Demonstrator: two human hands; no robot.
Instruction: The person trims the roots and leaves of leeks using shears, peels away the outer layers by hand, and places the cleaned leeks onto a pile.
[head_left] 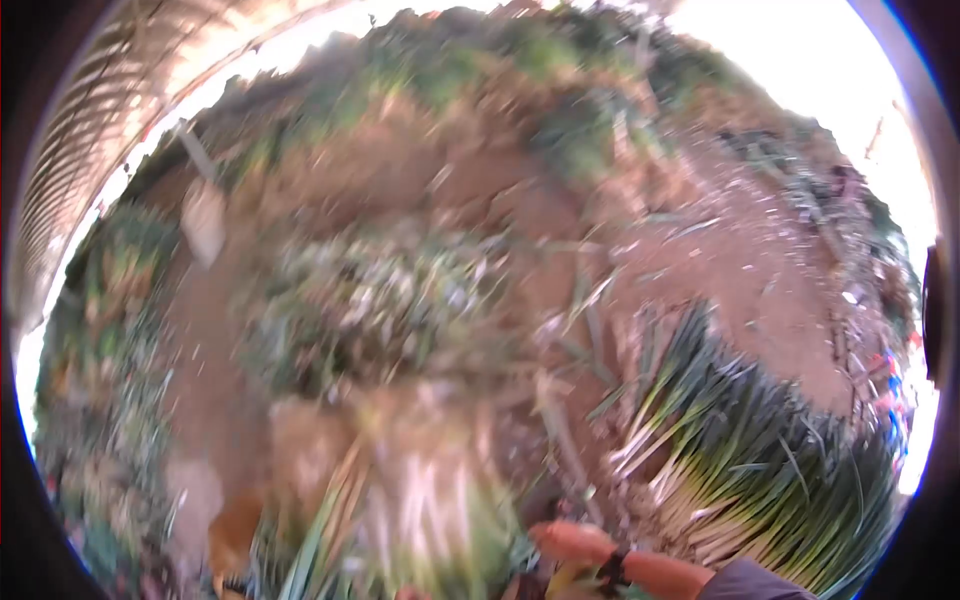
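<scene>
My right hand (572,543) reaches in from the bottom right, with a dark band on its wrist and a dark sleeve behind. It is beside a bundle of green onions (430,510) with white stalks at the bottom centre; motion blur hides its fingers. At the lower edge a small patch of skin may belong to my left hand (410,592), but its fingers cannot be made out. A large pile of long green onions (770,460) lies to the right of my right hand.
A heap of leafy trimmings (380,295) lies on the brown soil ahead. A spade-like tool (203,220) stands at the left. Rows of green plants (440,75) line the back, under a curved roof (100,130) at the upper left. An orange-brown object (234,535) is at the lower left.
</scene>
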